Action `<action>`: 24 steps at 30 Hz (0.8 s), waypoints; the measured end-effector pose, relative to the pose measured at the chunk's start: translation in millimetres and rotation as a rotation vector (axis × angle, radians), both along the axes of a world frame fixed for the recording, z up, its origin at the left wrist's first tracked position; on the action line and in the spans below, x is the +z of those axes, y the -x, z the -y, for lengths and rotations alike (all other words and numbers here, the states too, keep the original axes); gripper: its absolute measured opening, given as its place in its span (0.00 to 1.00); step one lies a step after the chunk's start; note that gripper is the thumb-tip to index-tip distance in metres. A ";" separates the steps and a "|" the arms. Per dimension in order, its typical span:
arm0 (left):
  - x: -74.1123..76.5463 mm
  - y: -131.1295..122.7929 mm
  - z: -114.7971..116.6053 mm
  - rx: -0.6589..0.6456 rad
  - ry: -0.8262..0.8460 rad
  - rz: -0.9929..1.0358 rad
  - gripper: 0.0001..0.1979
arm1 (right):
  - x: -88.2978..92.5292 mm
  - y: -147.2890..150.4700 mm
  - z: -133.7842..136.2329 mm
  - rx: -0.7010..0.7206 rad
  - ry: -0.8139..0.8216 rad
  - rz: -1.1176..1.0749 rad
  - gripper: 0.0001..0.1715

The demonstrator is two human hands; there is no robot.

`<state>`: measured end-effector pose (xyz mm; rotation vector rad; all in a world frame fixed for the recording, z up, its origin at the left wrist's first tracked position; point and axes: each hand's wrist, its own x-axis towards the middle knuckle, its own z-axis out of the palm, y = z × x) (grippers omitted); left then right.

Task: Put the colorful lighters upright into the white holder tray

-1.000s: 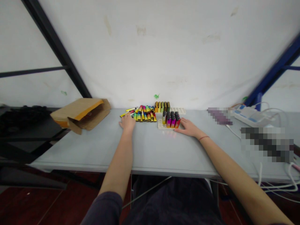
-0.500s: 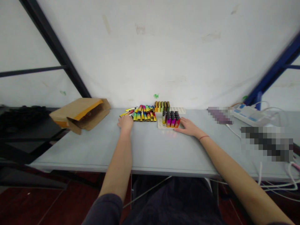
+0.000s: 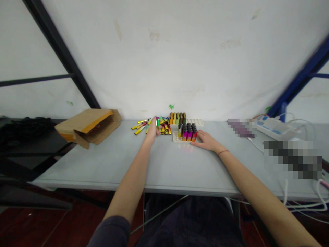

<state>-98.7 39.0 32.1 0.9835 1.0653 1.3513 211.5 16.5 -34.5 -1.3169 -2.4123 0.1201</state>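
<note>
My left hand (image 3: 152,131) is closed around a shiny green lighter (image 3: 157,122), held over the right part of a loose pile of colourful lighters (image 3: 166,129). My right hand (image 3: 207,140) grips the right end of a white tray (image 3: 177,138), thumb at its front corner and fingers along the side. Black-topped lighters (image 3: 189,133) in purple, pink and red stand upright in that tray; holes show at its left end. The fingertips behind the lighters are partly hidden.
Behind stands a block of upright yellow-to-green lighters (image 3: 178,118), beside a white holed tray (image 3: 196,122). An open cardboard box (image 3: 89,123) lies at left. A power strip (image 3: 273,127), cables and blurred items occupy the right of the grey table (image 3: 169,164).
My left hand has moved right from the pile's left end and risen, now with a green lighter in it. My right hand has stayed at the tray.
</note>
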 end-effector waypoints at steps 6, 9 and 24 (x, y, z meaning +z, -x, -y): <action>-1.7 -33.1 11.5 -0.103 0.046 0.254 0.24 | -1.6 -1.6 -1.2 0.011 -0.009 -0.006 0.45; -4.2 -38.2 14.3 -0.134 0.107 0.321 0.24 | -2.1 -1.6 -1.4 0.009 -0.007 -0.006 0.45; -9.7 -43.2 18.9 -0.087 0.190 0.224 0.27 | -3.0 -1.9 -1.6 0.010 -0.014 -0.007 0.45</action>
